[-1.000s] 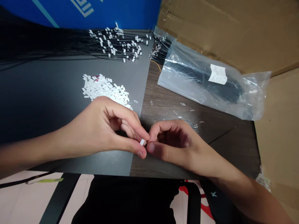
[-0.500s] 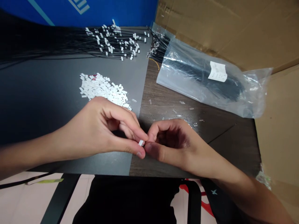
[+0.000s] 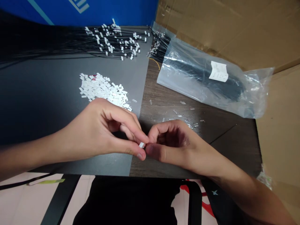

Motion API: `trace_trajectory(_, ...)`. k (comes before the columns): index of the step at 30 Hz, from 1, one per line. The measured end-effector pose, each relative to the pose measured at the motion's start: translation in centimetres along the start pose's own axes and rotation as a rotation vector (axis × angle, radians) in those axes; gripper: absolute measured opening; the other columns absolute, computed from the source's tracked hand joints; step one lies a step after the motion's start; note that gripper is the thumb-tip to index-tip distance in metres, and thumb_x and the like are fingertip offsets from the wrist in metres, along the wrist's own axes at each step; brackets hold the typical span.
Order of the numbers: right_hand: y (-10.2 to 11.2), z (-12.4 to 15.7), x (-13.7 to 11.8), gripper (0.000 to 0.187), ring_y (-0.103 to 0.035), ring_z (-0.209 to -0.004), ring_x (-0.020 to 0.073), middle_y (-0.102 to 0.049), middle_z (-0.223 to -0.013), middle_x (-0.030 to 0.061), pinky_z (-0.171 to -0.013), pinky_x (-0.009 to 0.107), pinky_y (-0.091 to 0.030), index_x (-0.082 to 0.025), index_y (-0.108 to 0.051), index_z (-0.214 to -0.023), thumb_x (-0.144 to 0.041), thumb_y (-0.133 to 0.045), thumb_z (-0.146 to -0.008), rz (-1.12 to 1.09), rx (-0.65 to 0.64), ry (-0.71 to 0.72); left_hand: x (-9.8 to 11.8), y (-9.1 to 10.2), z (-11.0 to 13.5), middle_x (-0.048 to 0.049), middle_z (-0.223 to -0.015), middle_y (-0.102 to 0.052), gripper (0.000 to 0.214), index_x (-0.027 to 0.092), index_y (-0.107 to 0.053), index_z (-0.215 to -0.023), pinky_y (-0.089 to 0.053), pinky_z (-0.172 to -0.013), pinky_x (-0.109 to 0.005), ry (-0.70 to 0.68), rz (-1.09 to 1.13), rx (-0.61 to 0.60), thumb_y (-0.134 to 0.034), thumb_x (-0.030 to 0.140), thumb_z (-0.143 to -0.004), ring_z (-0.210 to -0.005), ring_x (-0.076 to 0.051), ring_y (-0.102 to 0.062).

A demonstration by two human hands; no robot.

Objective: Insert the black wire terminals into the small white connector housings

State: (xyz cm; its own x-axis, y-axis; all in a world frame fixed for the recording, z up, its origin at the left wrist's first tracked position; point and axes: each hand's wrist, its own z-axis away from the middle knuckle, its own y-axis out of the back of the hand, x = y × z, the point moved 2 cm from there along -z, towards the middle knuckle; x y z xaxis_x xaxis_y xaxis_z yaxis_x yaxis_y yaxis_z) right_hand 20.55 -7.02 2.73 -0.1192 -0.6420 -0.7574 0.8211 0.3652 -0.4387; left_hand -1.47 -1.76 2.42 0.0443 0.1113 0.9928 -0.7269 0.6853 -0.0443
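Observation:
My left hand (image 3: 114, 129) pinches a small white connector housing (image 3: 141, 145) between thumb and forefinger. Right against it, the thumb and forefinger of my right hand (image 3: 171, 142) are pressed together, and the two sets of fingertips meet. A thin black wire (image 3: 222, 134) comes out from behind my right hand and slants up to the right; its end at the housing is hidden by my fingers. Beyond my left hand lies a heap of loose white connector housings (image 3: 103, 89).
Black wires tipped with white housings (image 3: 110, 40) lie at the back left. A clear plastic bag (image 3: 187, 81) of black wires rests at the back right, beside cardboard (image 3: 225, 28). Tiny clear pieces (image 3: 192, 125) are scattered behind my right hand. A blue panel (image 3: 117, 12) stands behind.
The white housing has tilted slightly and sits a touch lower between my fingertips. Both hands keep almost the same place and grip.

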Motion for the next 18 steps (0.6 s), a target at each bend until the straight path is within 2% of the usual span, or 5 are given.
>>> trace_trajectory(5, -0.02, 0.02, -0.01, 0.022, -0.058, -0.067, 0.0069, -0.075, -0.077, -0.0038, -0.065, 0.018, -0.046, -0.015, -0.081, -0.084, -0.007, -0.102, -0.083, -0.008, -0.035, 0.025, 0.01, 0.1, -0.04, 0.0004, -0.08, -0.091, 0.032, 0.033, -0.1, -0.089, -0.068, -0.065, -0.012, 0.009, 0.008, -0.015, -0.111, 0.007, -0.075, -0.066, -0.015, -0.086)
trace_trajectory(12, -0.12, 0.21, -0.12, 0.024, -0.054, -0.066, 0.0088, -0.071, -0.075, -0.0038, -0.06, 0.022, -0.04, -0.016, -0.081, -0.084, -0.017, -0.105, -0.085, 0.026, -0.017, -0.003, 0.22, 0.16, -0.02, 0.001, -0.081, -0.091, 0.035, 0.035, -0.1, -0.088, -0.069, -0.065, -0.013, -0.023, -0.02, -0.016, -0.111, 0.006, -0.074, -0.066, -0.015, -0.086)
trace_trajectory(18, -0.07, 0.25, -0.06, 0.023, -0.056, -0.068, 0.0093, -0.072, -0.076, -0.0041, -0.064, 0.022, -0.043, -0.017, -0.081, -0.084, -0.016, -0.104, -0.085, 0.029, -0.023, 0.011, 0.21, -0.13, -0.14, 0.0008, -0.08, -0.091, 0.036, 0.035, -0.1, -0.087, -0.069, -0.065, -0.012, -0.021, -0.03, 0.006, -0.11, 0.004, -0.072, -0.066, -0.015, -0.086)
